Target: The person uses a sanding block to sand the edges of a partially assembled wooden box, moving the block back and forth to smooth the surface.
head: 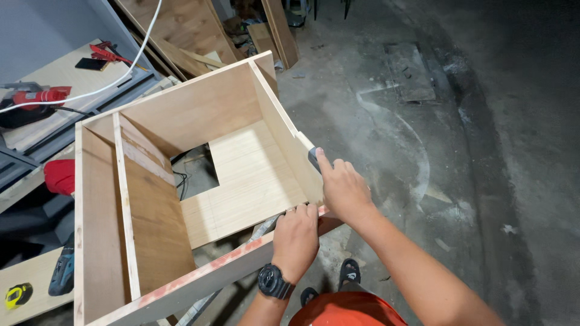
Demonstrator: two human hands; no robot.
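Observation:
An open plywood box frame [199, 115] with an inner divider and a partial bottom panel fills the middle of the head view. My left hand [296, 235], with a black watch on the wrist, grips the box's near edge by its right corner. My right hand [343, 187] presses a small grey block [313, 158], only partly visible under the fingers, against the outside of the box's right side panel.
A workbench [54, 78] at the left holds a red power tool [36, 96], red clamps and a white cable. A blue drill [63, 271] and yellow tape measure [18, 294] lie lower left. Plywood sheets [193, 24] lean at the back. Dusty concrete floor lies right.

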